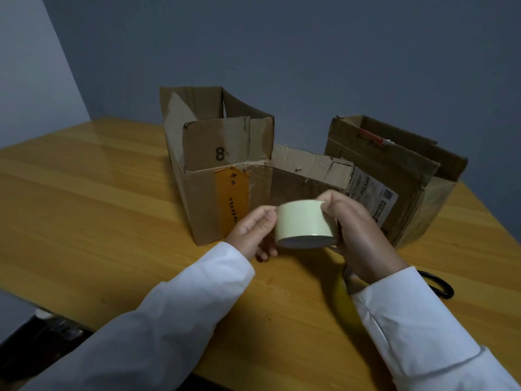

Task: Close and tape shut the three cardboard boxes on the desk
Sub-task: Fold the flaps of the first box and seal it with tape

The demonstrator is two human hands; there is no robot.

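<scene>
Two hands held one roll of pale tape (303,227) between them, above the wooden desk (84,193). The left hand (253,231) gripped the roll at its left side, with the thumb curled onto the outer face and the other fingers under it. The right hand (358,235) gripped the right side, and its thumb and forefinger were pinched at the top edge of the roll, probably searching for the free end of the tape. I could not tell if the end was already lifted.

Just behind the roll stood the three cardboard boxes, all not yet closed. The tall box marked 8 (220,165) was at the left, with its flaps standing up. The low box (304,173) was in the middle, touching the tall one. The box with a shipping label (394,179) was at the right, and it leaned and looked crushed at its near corner.

Near the right sleeve lay scissors with black handles (439,286), partly hidden, and something yellow (342,303) lay under the wrist; I could not identify it.

As a judgement, several things could go wrong. The tape end could tear into a narrow strip if it was picked at one corner only. A long piece could fold and stick on itself because both hands were busy. The flaps of the tall box could spring up again if nobody pressed them during the taping.
</scene>
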